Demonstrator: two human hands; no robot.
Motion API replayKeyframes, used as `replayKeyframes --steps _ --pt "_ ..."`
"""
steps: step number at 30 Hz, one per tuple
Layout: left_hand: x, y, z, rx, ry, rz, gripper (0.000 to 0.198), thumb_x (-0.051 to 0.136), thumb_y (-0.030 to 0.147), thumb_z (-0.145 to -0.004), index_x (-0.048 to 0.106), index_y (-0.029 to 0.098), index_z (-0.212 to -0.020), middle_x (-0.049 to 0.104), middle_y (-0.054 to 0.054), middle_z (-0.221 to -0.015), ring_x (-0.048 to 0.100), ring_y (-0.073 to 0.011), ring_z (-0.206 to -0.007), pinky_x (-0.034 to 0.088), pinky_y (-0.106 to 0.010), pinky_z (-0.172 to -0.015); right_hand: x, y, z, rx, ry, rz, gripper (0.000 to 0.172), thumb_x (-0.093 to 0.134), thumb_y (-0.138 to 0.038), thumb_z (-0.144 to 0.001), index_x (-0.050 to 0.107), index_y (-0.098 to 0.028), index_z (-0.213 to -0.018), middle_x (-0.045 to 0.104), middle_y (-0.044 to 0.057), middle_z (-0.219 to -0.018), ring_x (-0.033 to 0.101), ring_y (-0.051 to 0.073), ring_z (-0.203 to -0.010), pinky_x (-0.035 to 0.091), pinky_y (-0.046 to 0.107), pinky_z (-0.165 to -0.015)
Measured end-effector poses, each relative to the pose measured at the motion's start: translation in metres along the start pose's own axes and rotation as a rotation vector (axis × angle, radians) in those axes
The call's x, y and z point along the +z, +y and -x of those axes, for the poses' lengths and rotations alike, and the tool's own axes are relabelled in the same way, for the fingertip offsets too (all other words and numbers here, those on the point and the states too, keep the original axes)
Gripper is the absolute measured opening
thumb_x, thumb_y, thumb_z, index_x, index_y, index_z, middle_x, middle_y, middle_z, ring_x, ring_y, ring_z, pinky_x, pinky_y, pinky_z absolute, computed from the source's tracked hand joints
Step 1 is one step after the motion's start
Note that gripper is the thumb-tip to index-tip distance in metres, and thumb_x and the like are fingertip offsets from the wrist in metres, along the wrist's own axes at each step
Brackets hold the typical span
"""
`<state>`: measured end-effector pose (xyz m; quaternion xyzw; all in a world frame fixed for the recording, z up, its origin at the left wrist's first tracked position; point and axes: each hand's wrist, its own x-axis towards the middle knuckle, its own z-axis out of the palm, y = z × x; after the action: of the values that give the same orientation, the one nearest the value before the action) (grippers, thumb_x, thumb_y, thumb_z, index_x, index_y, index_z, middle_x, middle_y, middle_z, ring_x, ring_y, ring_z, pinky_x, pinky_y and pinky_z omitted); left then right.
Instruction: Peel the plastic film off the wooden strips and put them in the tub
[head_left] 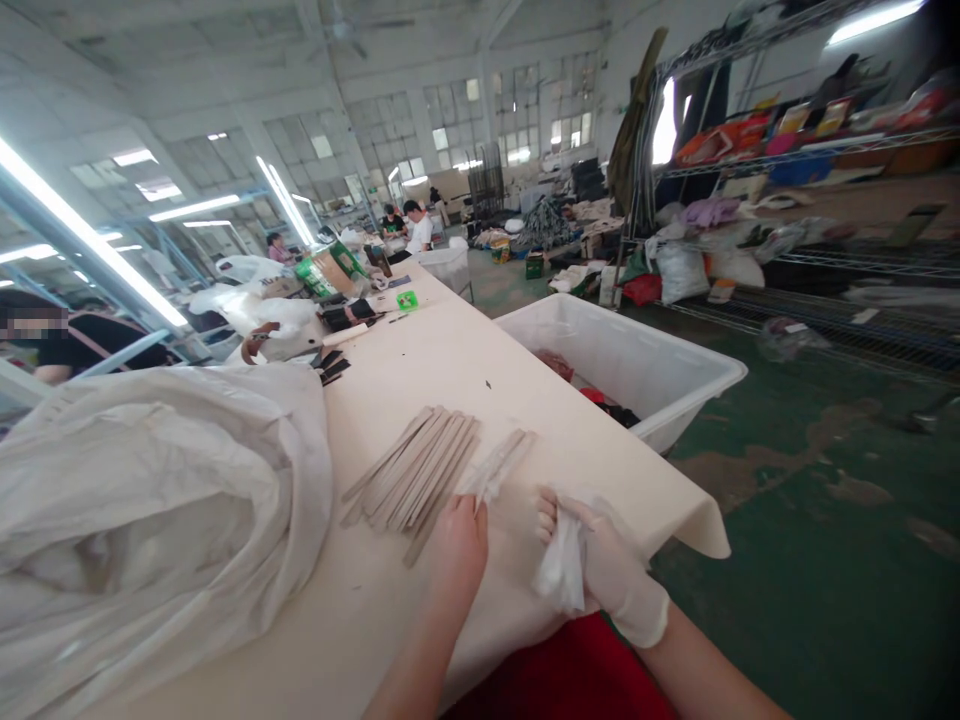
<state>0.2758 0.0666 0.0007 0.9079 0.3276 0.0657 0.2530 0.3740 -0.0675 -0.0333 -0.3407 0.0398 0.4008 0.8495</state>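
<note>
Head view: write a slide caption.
A gloved right hand grips thin white material; the bare left hand holds a pale bundle beside fanned strips.

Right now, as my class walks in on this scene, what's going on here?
A person is working at a long, pale-covered table. Their left hand holds a thin pale bundle, and their right hand, in a white glove, grips some crumpled white material; I can't tell whether it is plastic or cloth. A fanned pile of flat beige strips lies just beyond the left hand. A large white bin stands beside the table on the right.
</note>
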Motion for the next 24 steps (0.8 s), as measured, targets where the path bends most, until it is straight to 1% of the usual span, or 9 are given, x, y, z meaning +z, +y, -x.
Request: replayKeyframes --steps 2,4,6,8,10,13,15,20,24 --pt "-0.002 0.006 0.009 0.023 -0.054 0.132 0.032 0.036 0.032 -0.095 0.060 0.017 -0.081 0.064 -0.006 -0.080 0.057 -0.0177 -0.076 0.038 -0.027 -0.066 0.004 0.002 0.002 0.055 -0.024 -0.032 0.024 0.078 -0.027 -0.063 0.070 -0.016 -0.082 0.071 0.004 -0.077 0.065 0.017 -0.066 0.055 0.026 -0.063" --pt "-0.001 0.014 0.019 0.035 -0.170 0.331 0.033 0.039 0.038 -0.093 0.060 0.018 -0.077 0.059 -0.001 -0.068 0.053 -0.0148 -0.064 0.035 -0.025 -0.058 0.014 0.006 0.008 0.077 -0.038 -0.015 0.027 0.080 -0.032 -0.061 0.071 -0.016 -0.082 0.072 0.005 -0.078 0.066 0.019 -0.071 0.055 0.028 -0.071" --pt "0.000 0.022 0.027 0.049 -0.222 0.456 0.026 0.047 0.038 -0.088 0.060 0.018 -0.077 0.058 0.001 -0.068 0.051 -0.0133 -0.063 0.034 -0.024 -0.056 0.023 0.011 0.015 0.062 -0.009 0.046 0.029 0.082 -0.036 -0.059 0.071 -0.016 -0.076 0.071 0.004 -0.073 0.065 0.020 -0.067 0.054 0.030 -0.068" --pt "0.002 0.027 0.030 0.044 -0.186 0.475 0.017 0.054 0.033 -0.082 0.060 0.017 -0.078 0.057 0.001 -0.070 0.049 -0.0126 -0.065 0.033 -0.023 -0.058 0.030 0.014 0.021 0.033 0.043 0.097 0.031 0.084 -0.037 -0.054 0.071 -0.018 -0.075 0.071 0.003 -0.071 0.065 0.021 -0.065 0.053 0.030 -0.064" --pt "0.003 0.027 0.030 0.003 -0.159 0.472 0.012 0.055 0.028 -0.079 0.058 0.017 -0.075 0.053 0.003 -0.067 0.046 -0.0116 -0.063 0.032 -0.023 -0.057 0.031 0.016 0.025 0.008 0.086 0.134 0.035 0.085 -0.039 -0.052 0.071 -0.019 -0.076 0.070 0.003 -0.070 0.064 0.022 -0.065 0.051 0.031 -0.061" --pt "0.000 0.023 0.027 -0.040 -0.135 0.493 0.016 0.051 0.027 -0.080 0.052 0.017 -0.068 0.042 0.006 -0.059 0.039 -0.0100 -0.058 0.028 -0.023 -0.055 0.027 0.017 0.029 -0.010 0.133 0.244 0.036 0.083 -0.047 -0.056 0.070 -0.019 -0.075 0.069 0.003 -0.067 0.061 0.021 -0.060 0.049 0.031 -0.057" --pt "-0.003 0.020 0.024 -0.043 -0.115 0.500 0.017 0.050 0.028 -0.079 0.049 0.018 -0.065 0.038 0.007 -0.057 0.036 -0.0095 -0.057 0.026 -0.023 -0.054 0.023 0.019 0.033 0.002 0.114 0.340 0.035 0.081 -0.050 -0.058 0.068 -0.019 -0.068 0.065 0.002 -0.062 0.058 0.019 -0.056 0.047 0.029 -0.055" --pt "-0.010 0.022 0.019 -0.068 -0.106 0.518 0.016 0.049 0.025 -0.077 0.047 0.019 -0.063 0.036 0.007 -0.056 0.037 -0.0095 -0.057 0.027 -0.023 -0.054 0.024 0.030 0.043 0.092 -0.120 0.481 0.035 0.084 -0.047 -0.056 0.069 -0.017 -0.067 0.062 0.001 -0.059 0.053 0.015 -0.055 0.044 0.027 -0.056" --pt "-0.019 0.019 0.023 -0.065 -0.137 0.575 0.025 0.044 0.036 -0.085 0.046 0.019 -0.066 0.038 0.006 -0.057 0.038 -0.0092 -0.054 0.029 -0.022 -0.053 0.024 0.029 0.033 0.095 0.000 0.386 0.045 0.087 -0.049 -0.047 0.061 -0.016 -0.061 0.053 -0.003 -0.049 0.040 0.009 -0.043 0.033 0.023 -0.043"
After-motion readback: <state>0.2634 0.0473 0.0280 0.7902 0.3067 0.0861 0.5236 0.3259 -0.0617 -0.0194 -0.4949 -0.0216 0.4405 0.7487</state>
